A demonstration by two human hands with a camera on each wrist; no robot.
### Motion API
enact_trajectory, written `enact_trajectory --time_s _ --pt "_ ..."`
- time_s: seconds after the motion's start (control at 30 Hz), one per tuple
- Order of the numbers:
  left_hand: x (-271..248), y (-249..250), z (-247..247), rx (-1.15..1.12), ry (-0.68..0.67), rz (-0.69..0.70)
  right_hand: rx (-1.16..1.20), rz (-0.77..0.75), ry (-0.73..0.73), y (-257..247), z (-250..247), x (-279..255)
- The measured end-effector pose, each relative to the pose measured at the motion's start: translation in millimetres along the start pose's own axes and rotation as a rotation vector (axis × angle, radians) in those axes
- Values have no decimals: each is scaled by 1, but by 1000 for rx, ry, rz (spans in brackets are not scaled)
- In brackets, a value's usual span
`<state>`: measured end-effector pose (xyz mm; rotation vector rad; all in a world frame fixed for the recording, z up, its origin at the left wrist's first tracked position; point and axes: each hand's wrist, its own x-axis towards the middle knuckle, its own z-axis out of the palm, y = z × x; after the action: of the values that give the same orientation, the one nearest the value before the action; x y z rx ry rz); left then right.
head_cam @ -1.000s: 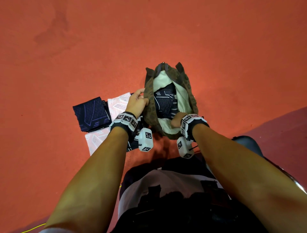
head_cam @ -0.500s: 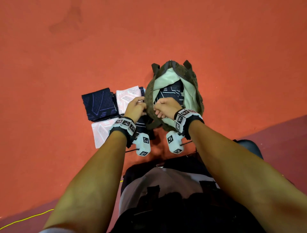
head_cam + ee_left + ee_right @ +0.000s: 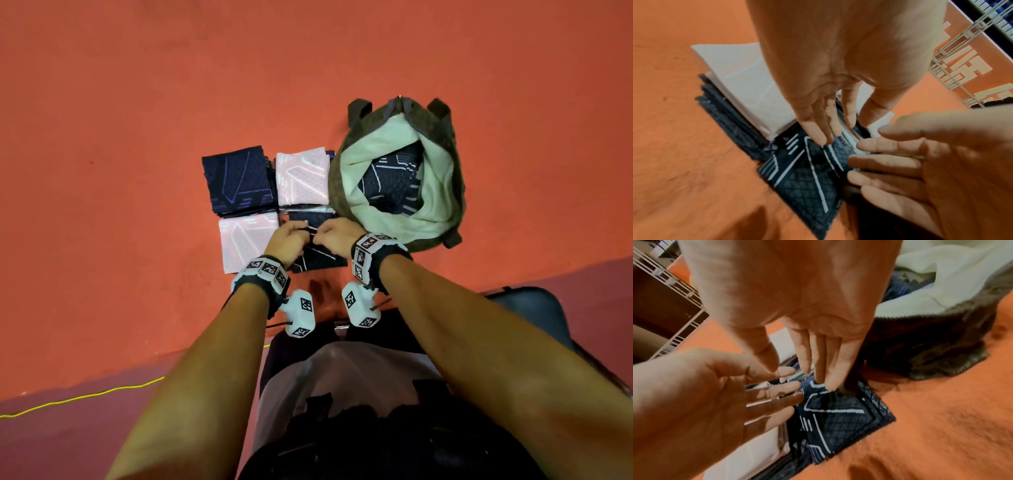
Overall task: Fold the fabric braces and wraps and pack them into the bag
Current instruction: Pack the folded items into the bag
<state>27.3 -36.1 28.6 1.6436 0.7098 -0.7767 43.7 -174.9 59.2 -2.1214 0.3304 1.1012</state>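
Both hands reach the navy brace (image 3: 317, 255) just left of the bag (image 3: 442, 219): left hand (image 3: 287, 240) and right hand (image 3: 337, 236), fingers straight, touching it, gripping nothing.

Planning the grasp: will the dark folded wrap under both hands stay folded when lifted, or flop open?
The dark navy quilted fabric wrap with white lines is thin, layered cloth, so it probably droops unsupported. Its layered edges look loose, so they may splay. It is likely light.
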Motion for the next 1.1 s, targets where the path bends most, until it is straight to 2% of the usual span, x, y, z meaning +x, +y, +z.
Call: enact_trajectory --time_s 0.17,0.4,0.6,0.8,0.97,1.1 --pt "10 -28 -3 78 24 -7 -71 75 55 12 12 10" --pt "14 -29 7 169 43 -12 -56 152 124 30 19 22" --pt "14 -33 19 63 47 0 -46 243 114 38 25 31" --pt "20 -41 13 151 43 -3 108 252 76 42 29 37" --pt "20 -46 9 103 64 -6 198 238 80 42 34 39" --pt "21 -45 9 85 52 -19 294 167 39 43 31 35"
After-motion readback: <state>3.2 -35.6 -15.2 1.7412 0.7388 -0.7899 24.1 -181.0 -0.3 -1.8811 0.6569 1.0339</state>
